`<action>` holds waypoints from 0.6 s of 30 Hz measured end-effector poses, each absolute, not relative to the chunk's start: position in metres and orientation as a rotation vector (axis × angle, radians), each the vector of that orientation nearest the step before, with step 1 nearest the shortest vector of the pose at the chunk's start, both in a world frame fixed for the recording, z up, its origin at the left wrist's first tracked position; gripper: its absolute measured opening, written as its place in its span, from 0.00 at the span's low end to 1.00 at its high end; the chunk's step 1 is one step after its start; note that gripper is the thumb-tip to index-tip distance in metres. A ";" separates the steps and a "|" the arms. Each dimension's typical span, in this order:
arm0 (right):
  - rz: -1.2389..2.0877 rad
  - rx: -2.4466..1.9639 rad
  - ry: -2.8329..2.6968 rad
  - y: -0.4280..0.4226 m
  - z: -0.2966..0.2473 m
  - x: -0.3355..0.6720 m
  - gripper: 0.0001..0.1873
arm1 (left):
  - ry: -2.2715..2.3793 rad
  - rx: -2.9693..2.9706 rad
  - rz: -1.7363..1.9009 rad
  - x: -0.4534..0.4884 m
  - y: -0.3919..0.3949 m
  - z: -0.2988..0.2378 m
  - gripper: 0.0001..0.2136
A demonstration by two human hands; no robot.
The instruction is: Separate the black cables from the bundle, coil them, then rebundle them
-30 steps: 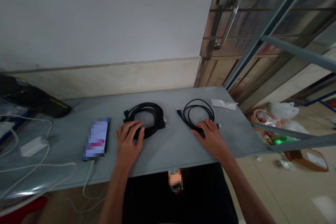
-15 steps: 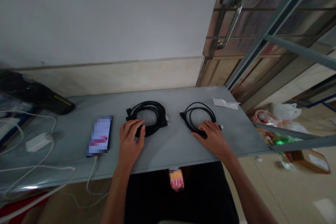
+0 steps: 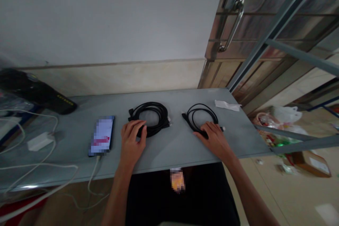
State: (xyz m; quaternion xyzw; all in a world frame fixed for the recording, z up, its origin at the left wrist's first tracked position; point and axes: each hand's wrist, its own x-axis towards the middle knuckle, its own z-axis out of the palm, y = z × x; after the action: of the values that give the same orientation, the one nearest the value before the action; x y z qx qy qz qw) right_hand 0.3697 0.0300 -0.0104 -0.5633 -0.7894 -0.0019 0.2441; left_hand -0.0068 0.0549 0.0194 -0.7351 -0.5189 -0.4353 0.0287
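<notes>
Coiled black cables lie side by side at the middle of the grey worktop [image 3: 169, 148]: a thicker coil [image 3: 149, 117] left of centre and a thinner coil [image 3: 201, 116] right of centre, set apart by a bare strip. Each coil lies flat as a round loop, so neither has a real long axis. The left hand [image 3: 131, 142] rests palm down with its fingers loosely spread over the near rim of the thicker coil, touching it and closed on nothing. The right hand [image 3: 214, 137] lies the same way on the near rim of the thinner coil, fingers relaxed. From each hand the bulk of its coil lies straight ahead, toward the wall. A phone [image 3: 102, 135] sits just left of the left hand, and a white scrap [image 3: 227, 105] lies at the far right corner
</notes>
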 end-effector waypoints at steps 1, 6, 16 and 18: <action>-0.012 -1.537 -2.157 0.030 -0.011 0.370 0.18 | -1.590 -2.268 -1.345 -0.007 0.055 0.019 0.10; -0.050 -1.502 -2.134 0.030 -0.014 0.370 0.19 | -1.526 -2.253 -1.370 -0.008 0.055 0.019 0.10; -0.092 -1.471 -2.104 0.029 -0.017 0.369 0.20 | -1.520 -2.224 -1.405 -0.010 0.055 0.018 0.09; -0.082 -1.465 -2.102 0.029 -0.016 0.369 0.19 | -1.528 -2.217 -1.399 -0.010 0.055 0.018 0.09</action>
State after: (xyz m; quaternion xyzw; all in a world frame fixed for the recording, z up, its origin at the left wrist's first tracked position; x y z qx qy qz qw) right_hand 0.3689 0.0288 -0.0165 -0.5478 -0.7860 -0.0307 0.2849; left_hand -0.0098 0.0549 0.0182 -0.7297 -0.5028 -0.4604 0.0534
